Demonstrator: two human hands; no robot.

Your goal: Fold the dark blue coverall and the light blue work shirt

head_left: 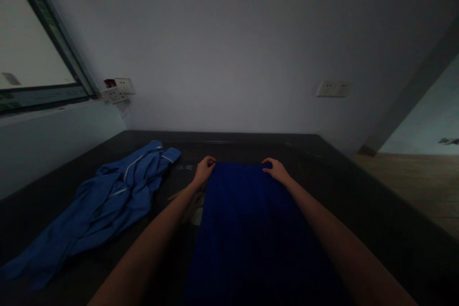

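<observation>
A dark blue cloth [251,220] lies stretched out lengthwise on the dark table [358,191], running from the near edge toward the wall. My left hand [203,170] grips its far left corner with the fingers curled over the edge. At the far right corner my right hand [275,169] does the same. Both arms reach forward along the cloth's two sides.
A lighter blue garment [107,201] with pale piping lies crumpled on the table's left part. Wall sockets [333,88] sit on the white wall behind; more sockets [118,90] are beside a window [32,62] at left. Wooden floor [419,181] shows at right.
</observation>
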